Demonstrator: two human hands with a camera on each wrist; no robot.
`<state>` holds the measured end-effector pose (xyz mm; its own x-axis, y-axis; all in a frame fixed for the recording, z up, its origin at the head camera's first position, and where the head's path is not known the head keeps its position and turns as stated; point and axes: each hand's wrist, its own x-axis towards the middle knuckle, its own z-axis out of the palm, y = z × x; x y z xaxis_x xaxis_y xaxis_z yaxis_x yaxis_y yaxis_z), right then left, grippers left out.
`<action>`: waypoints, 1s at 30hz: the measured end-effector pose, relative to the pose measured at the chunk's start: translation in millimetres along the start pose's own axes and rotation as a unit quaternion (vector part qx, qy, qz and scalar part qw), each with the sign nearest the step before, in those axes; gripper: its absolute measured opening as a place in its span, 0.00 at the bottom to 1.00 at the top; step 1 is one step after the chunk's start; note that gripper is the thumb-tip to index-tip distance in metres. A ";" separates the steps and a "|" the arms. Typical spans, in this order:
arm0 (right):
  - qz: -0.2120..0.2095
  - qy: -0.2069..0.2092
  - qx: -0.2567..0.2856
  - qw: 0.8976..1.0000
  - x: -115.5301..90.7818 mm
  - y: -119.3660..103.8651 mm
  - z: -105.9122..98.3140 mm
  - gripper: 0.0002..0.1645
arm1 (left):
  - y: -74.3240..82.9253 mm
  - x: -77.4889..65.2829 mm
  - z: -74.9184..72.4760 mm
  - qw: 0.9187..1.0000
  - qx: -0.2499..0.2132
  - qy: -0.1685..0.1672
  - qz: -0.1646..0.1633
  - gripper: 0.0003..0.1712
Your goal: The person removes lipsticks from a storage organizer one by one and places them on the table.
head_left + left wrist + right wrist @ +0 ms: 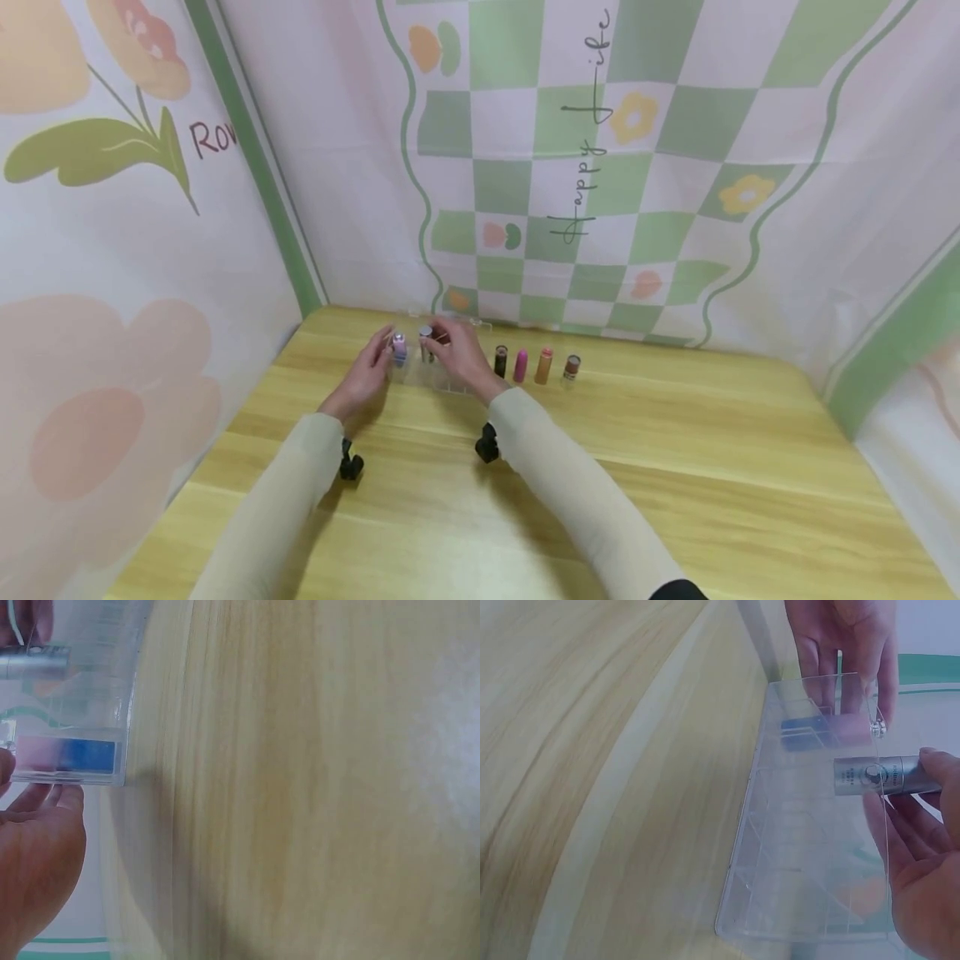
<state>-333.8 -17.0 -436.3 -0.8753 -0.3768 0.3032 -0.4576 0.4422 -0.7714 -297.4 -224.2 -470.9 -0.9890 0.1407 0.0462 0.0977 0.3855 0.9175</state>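
Note:
A clear divided lipstick organizer stands near the table's back edge. My left hand grips its left end wall, thumb at the rim and fingers along the outside. Just inside that end a pink-and-blue lipstick with a clear, shiny top stands upright. My right hand pinches a silver lipstick tube by its upper end. The tube is upright, its lower part behind the organizer's clear wall in the right wrist view, beside the pink-and-blue one.
To the right of the organizer, a black lipstick, a magenta lipstick, an orange-gold lipstick and a brown-and-clear tube stand in a row on the wooden table. A patterned curtain hangs behind the table.

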 end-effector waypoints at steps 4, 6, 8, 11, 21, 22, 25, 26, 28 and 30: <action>-0.005 -0.002 -0.007 1.000 -0.3 0.5 -2.7 0.09 | 0.3 1.0 -0.1 1.000 -0.003 0.003 0.001 0.32; -0.006 -0.003 -0.010 1.000 -0.7 0.4 -3.7 0.07 | -0.2 1.2 -0.3 1.000 -0.004 0.003 -0.001 0.32; -0.006 -0.006 -0.014 1.000 -1.5 -0.1 -4.4 0.06 | -0.4 0.8 -0.4 1.000 -0.004 0.003 -0.004 0.33; -0.007 -0.011 -0.019 1.000 -3.2 -1.2 -5.7 0.05 | -0.7 0.0 -0.2 1.000 -0.003 0.003 -0.002 0.33; -0.007 -0.016 -0.019 1.000 -10.1 -0.2 -11.6 0.09 | -0.9 -0.3 0.9 1.000 -0.002 0.000 -0.002 0.32; -0.008 -0.014 -0.018 1.000 -10.5 -0.4 -12.4 0.09 | -0.5 -0.4 0.9 1.000 -0.003 -0.001 -0.003 0.32; -0.012 -0.013 -0.024 1.000 -11.5 -0.9 -14.4 0.08 | 0.2 0.3 0.7 1.000 -0.003 -0.003 -0.006 0.33; -0.013 -0.013 -0.027 0.999 -11.8 -1.0 -15.1 0.07 | 0.4 0.4 0.7 1.000 -0.004 -0.003 -0.009 0.32; -0.013 -0.014 -0.034 0.999 -13.0 -1.2 -16.6 0.06 | 0.3 0.5 0.6 1.000 -0.002 -0.003 -0.012 0.33; -0.008 -0.016 -0.037 0.999 -15.1 -1.0 -18.4 0.06 | 0.1 0.3 0.9 1.000 -0.002 -0.004 -0.013 0.33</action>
<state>-323.0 3.3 -429.8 -0.8627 -0.4092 0.2972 -0.4833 0.4936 -0.7230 -297.5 -223.3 -471.1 -0.9904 0.1371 0.0188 0.0709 0.3859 0.9198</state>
